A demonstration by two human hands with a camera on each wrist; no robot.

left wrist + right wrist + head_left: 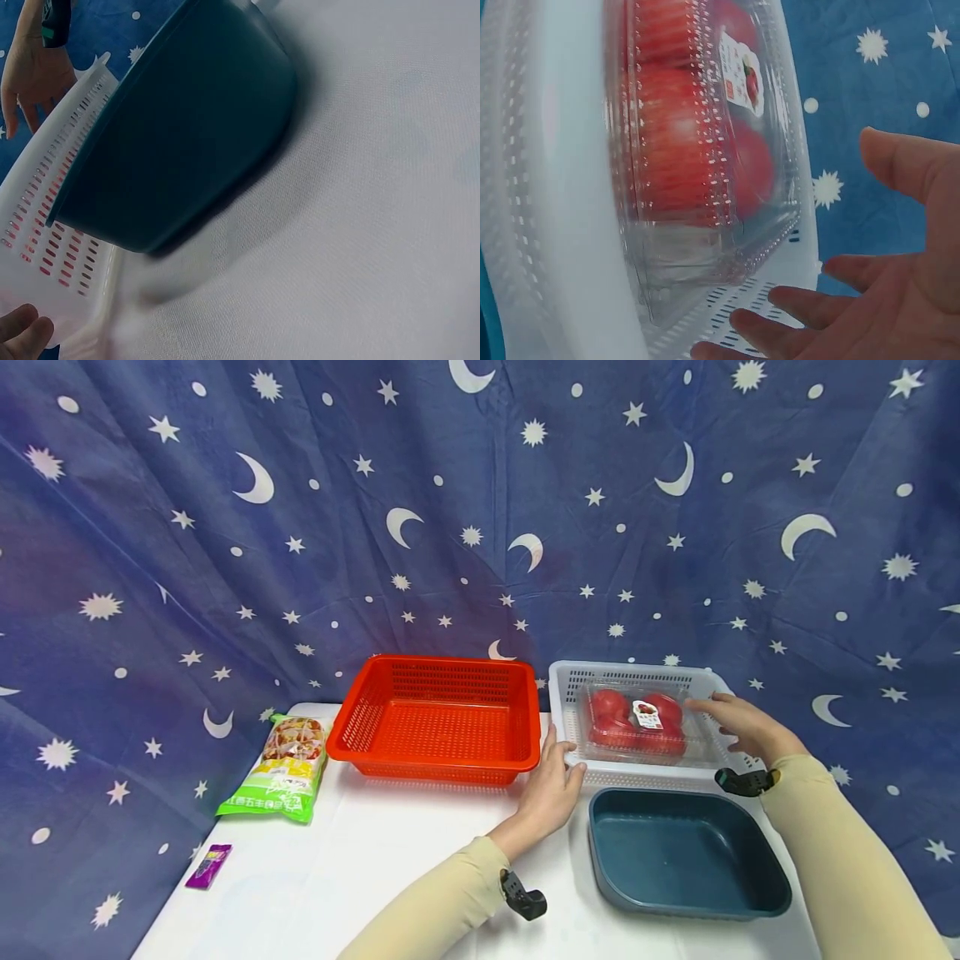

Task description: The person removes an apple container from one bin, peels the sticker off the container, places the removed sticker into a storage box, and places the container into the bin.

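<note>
A clear plastic box of tomatoes [637, 722] lies inside a white perforated basket [567, 727] at the back right. My left hand [547, 789] holds that basket by its near left corner, thumb in front and fingers over the rim; two fingertips [28, 337] show at this corner in the left wrist view. My right hand [750, 727] hovers at the basket's right end, beside the tomato box. In the right wrist view its fingers are spread, with nothing between them, apart from the box. A white label with a tomato picture is on the lid.
Directly in front of the white basket stands a dark teal basin [686, 852]. A red perforated basket [438, 722] is to its left. Farther left lie a green and yellow food bag [285, 768] and a small purple packet [209, 867]. A starry blue curtain [450, 510] hangs behind the white table [360, 860].
</note>
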